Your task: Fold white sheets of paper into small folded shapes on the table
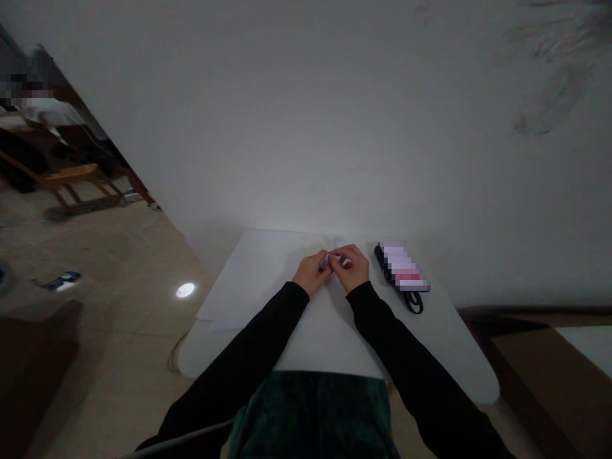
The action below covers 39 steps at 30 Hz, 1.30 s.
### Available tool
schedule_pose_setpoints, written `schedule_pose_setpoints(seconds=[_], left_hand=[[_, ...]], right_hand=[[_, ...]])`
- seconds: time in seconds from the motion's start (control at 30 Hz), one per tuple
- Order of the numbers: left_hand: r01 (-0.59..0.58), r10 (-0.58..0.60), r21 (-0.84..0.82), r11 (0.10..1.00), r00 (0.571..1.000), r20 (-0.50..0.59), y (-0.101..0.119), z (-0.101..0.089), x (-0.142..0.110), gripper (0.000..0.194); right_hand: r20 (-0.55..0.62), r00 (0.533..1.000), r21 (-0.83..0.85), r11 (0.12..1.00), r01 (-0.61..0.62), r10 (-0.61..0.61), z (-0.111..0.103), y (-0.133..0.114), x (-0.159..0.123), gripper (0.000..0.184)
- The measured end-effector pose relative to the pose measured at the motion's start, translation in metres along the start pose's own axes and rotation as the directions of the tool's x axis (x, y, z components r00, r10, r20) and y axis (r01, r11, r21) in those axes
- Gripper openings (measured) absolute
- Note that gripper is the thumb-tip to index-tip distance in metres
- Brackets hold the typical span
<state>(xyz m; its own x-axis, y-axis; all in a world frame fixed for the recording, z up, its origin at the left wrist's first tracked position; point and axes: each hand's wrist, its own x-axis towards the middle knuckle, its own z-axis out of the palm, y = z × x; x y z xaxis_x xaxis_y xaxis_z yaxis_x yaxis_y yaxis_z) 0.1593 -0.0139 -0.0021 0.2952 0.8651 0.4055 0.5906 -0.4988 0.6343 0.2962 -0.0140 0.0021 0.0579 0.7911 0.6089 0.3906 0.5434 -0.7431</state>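
My left hand (310,272) and my right hand (352,268) meet over the far middle part of a white table (335,344). Their fingertips are pinched together around a small pale piece (324,261), which looks like folded paper; the fingers cover most of it. Just beyond the right hand's fingers, a bit of whitish paper (338,241) shows against the wall. To the left of my hands lie white paper sheets (253,274), overlapping and flat on the table.
A phone (404,264) with a lit, blurred screen and a black strap lies at the table's right. A white wall (335,140) rises behind the table. Brown boxes (549,376) stand at the right. Far left are a wooden chair (79,173) and a person (52,111).
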Motion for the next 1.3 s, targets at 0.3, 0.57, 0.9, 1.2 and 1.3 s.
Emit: schedule_pose_setpoints(seconds=[0.3,0.57,0.9,1.2,1.3], left_hand=[[-0.021,0.020,0.149,0.989,1.000,0.009,0.002,-0.002,-0.001,0.019],[-0.011,0.002,0.160,0.987,0.999,0.052,0.010,-0.003,-0.003,0.024],[-0.031,0.022,0.130,0.991,0.998,0.063,0.007,0.001,-0.004,0.026],[-0.055,0.027,0.310,0.949,0.995,0.096,0.014,-0.002,-0.002,0.017],[-0.035,0.011,0.358,0.933,0.998,0.069,0.015,-0.002,-0.002,0.020]], right_hand=[[-0.049,0.987,-0.169,0.976,0.141,-0.151,0.002,0.003,0.001,0.006],[-0.051,0.999,-0.113,0.994,-0.005,-0.001,0.005,0.003,0.000,0.004],[-0.085,0.995,-0.171,0.983,-0.068,0.054,0.003,-0.005,0.000,0.004],[-0.066,0.993,-0.202,0.973,-0.108,0.096,0.004,-0.001,0.000,0.008],[-0.044,0.991,-0.212,0.968,-0.136,0.130,0.002,-0.004,0.001,0.004]])
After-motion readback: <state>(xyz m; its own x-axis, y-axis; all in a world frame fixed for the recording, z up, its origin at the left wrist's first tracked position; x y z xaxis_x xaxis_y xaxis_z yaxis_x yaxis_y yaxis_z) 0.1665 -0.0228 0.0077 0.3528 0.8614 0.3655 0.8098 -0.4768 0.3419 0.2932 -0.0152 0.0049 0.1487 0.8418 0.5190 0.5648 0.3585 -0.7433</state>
